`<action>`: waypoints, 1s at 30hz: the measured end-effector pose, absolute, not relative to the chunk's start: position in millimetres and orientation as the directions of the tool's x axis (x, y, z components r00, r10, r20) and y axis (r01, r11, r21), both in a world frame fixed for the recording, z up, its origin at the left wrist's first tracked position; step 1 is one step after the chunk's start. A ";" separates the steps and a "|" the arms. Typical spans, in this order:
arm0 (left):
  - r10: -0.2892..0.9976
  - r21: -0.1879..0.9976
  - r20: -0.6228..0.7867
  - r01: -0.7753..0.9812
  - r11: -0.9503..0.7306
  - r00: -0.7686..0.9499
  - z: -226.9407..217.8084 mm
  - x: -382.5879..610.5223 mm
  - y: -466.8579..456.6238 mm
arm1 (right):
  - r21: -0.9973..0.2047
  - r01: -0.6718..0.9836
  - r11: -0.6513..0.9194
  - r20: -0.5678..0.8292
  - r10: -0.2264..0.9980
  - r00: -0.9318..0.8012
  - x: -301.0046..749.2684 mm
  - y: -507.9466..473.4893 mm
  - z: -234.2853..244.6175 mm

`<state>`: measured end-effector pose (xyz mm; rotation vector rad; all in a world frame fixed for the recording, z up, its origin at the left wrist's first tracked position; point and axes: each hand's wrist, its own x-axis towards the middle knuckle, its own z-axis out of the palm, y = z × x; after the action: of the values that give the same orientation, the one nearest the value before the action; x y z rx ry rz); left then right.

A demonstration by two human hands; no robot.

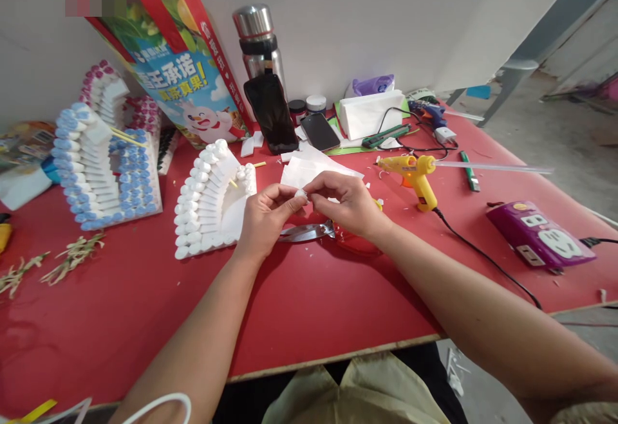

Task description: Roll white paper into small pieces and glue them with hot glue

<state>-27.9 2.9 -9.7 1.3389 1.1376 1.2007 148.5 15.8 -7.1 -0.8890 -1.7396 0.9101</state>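
Note:
My left hand (270, 212) pinches a small white piece (300, 193) between thumb and fingertips. From the other side, the closed fingertips of my right hand (345, 202) meet at the same piece; its exact kind is too small to make out. Beneath my hands lie scissors (306, 233), blades pointing left and red handles partly covered by my right hand. Just left of my left hand stands a white stepped craft model (197, 208), edged with rounded white tips. A sheet of white paper (316, 163) lies behind the hands.
A yellow glue gun (410, 170) with a clear stick rests at right, its cord running towards a purple power strip (541, 234). A blue-and-white model (99, 173) stands left. Behind are a shopping bag (188, 70), a steel flask (255, 31), a propped phone (273, 115) and a cutter (469, 172).

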 end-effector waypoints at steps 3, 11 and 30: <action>0.990 0.990 0.111 0.083 -0.118 0.082 -9.3 -27.9 2.3 | -0.841 0.192 0.505 0.438 0.845 -0.306 149.4 15.8 -7.5; 0.978 0.959 0.206 0.189 -0.209 0.040 -9.1 -26.1 0.0 | -0.732 0.296 0.614 0.517 0.783 -0.346 152.4 16.9 -10.8; 0.960 0.923 0.280 0.267 -0.277 0.028 -9.8 -25.4 0.0 | -0.782 0.216 0.584 0.521 0.804 -0.286 149.0 15.5 -12.0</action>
<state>-25.4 0.0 -9.8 1.6231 1.2695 1.2857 149.0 15.5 -12.0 -0.8328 -1.8067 0.7304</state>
